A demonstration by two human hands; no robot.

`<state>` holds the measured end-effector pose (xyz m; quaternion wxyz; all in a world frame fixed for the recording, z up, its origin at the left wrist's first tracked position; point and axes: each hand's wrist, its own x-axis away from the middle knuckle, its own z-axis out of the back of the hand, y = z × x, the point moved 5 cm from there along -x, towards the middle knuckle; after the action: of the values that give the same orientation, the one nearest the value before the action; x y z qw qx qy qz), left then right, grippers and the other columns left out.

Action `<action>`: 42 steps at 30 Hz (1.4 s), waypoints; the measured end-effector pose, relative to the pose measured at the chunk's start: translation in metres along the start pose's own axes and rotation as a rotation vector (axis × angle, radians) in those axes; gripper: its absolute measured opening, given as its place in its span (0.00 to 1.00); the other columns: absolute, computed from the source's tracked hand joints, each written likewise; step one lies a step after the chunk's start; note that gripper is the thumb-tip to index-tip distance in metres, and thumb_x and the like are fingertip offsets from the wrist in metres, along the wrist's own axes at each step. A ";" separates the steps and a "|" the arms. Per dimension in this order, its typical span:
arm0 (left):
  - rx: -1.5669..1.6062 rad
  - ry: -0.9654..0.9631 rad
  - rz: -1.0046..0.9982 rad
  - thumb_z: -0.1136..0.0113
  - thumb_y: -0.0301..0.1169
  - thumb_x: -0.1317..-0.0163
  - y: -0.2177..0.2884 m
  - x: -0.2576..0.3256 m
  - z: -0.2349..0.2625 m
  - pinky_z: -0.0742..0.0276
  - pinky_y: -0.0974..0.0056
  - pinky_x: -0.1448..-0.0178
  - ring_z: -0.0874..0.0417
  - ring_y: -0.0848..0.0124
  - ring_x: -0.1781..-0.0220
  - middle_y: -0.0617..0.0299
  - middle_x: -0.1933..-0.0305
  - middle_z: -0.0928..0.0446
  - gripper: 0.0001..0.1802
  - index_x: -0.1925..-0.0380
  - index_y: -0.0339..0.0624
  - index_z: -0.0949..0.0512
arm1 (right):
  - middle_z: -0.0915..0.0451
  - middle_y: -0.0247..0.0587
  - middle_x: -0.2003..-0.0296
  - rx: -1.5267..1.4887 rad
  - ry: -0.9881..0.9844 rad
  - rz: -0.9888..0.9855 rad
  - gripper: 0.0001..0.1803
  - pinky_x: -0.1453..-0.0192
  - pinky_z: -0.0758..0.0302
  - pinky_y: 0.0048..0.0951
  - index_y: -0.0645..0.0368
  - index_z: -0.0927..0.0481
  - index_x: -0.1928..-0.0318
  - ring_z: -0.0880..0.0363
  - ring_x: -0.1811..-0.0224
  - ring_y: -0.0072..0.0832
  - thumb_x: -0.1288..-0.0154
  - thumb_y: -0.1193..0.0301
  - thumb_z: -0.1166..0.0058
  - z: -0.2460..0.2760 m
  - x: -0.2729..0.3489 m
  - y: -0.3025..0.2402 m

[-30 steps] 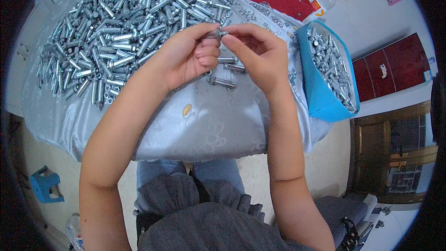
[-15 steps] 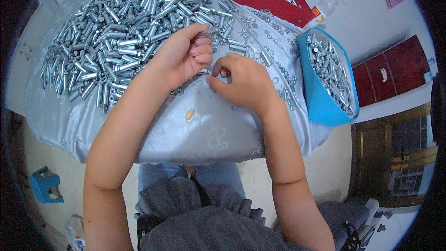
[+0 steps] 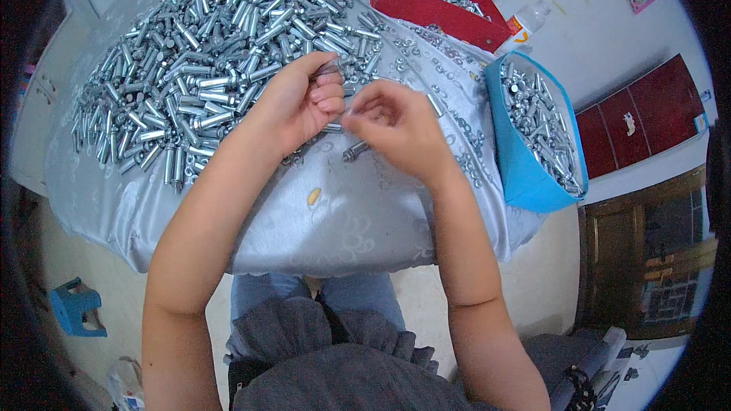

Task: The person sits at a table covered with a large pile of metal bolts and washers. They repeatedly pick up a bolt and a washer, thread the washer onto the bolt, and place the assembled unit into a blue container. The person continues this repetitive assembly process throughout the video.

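Over the near right edge of a big heap of silvery metal anchor bolts, my left hand is closed, thumb on top and fingers curled. A metallic glint shows under its thumb, but the piece itself is mostly hidden. Just to its right, my right hand is bent with thumb and fingertips drawn together, close to the left fingers. Its tips are blurred, and what they pinch cannot be made out. Below the right thumb, a single anchor bolt lies on the shiny grey tablecloth.
Beyond my right hand, loose washers and nuts are scattered. A blue fabric bin full of bolts stands at the right. Farther back are a red box holding bolts and a plastic bottle. One small yellow piece lies near me.
The right hand's fingertips have drawn closer together beside the left hand. An anchor bolt now shows on the cloth below the right thumb. The left hand keeps its closed grip.
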<state>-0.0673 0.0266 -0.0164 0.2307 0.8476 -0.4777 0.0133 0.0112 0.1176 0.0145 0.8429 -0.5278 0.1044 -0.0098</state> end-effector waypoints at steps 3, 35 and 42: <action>-0.019 0.017 -0.005 0.54 0.31 0.40 0.000 0.002 -0.002 0.48 0.74 0.85 0.45 0.81 0.88 0.70 0.86 0.44 0.14 0.83 0.44 0.41 | 0.24 0.34 0.74 -0.338 0.108 -0.005 0.08 0.70 0.29 0.17 0.62 0.26 0.69 0.26 0.72 0.16 0.50 0.74 0.42 0.013 -0.003 -0.002; -0.256 -0.113 0.096 0.54 0.34 0.39 -0.019 0.011 -0.014 0.46 0.78 0.85 0.43 0.83 0.87 0.71 0.84 0.42 0.10 0.75 0.41 0.34 | 0.24 0.31 0.73 -0.675 -0.047 -0.192 0.13 0.75 0.35 0.14 0.60 0.25 0.60 0.30 0.75 0.14 0.47 0.71 0.43 0.015 -0.001 0.001; -0.184 -0.193 0.179 0.56 0.31 0.39 -0.022 0.005 -0.007 0.44 0.77 0.83 0.43 0.82 0.86 0.70 0.83 0.40 0.09 0.77 0.42 0.37 | 0.24 0.32 0.72 -0.441 -0.042 -0.099 0.12 0.75 0.35 0.14 0.61 0.23 0.60 0.32 0.78 0.15 0.45 0.72 0.45 0.017 -0.002 -0.004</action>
<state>-0.0454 0.0348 -0.0173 0.2583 0.7743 -0.5705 -0.0915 0.0128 0.1307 0.0256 0.7075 -0.7040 0.0604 -0.0169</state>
